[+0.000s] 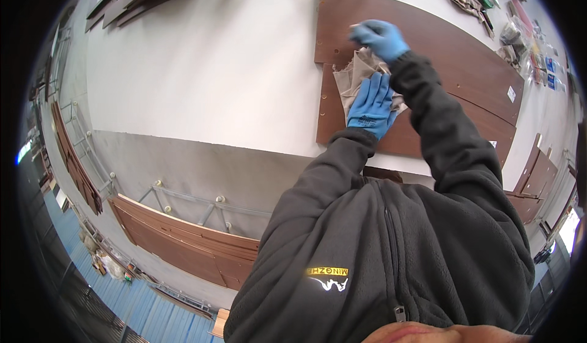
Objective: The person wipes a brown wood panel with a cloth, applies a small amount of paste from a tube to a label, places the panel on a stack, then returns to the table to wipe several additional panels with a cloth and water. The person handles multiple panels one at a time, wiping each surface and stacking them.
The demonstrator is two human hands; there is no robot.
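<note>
Here both gloved hands grip a beige cloth (358, 74) over the brown panel (440, 49): left hand (371, 105) closed on its near part, right hand (380, 38) pinching the far edge; keeping it taut probably helps.

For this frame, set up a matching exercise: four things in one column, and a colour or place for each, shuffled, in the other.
Things:
1. left hand
2. beige crumpled cloth
3. dark brown wooden panel
4. stack of brown boards

Descriptions:
A. lies flat on the white table
B. on a metal rack below the table's edge
C. gloved in blue, pressed on the cloth
D. held between both hands

Pairs: 1-C, 2-D, 3-A, 4-B. The right hand, also blue-gloved, grips the cloth's upper end.
</note>
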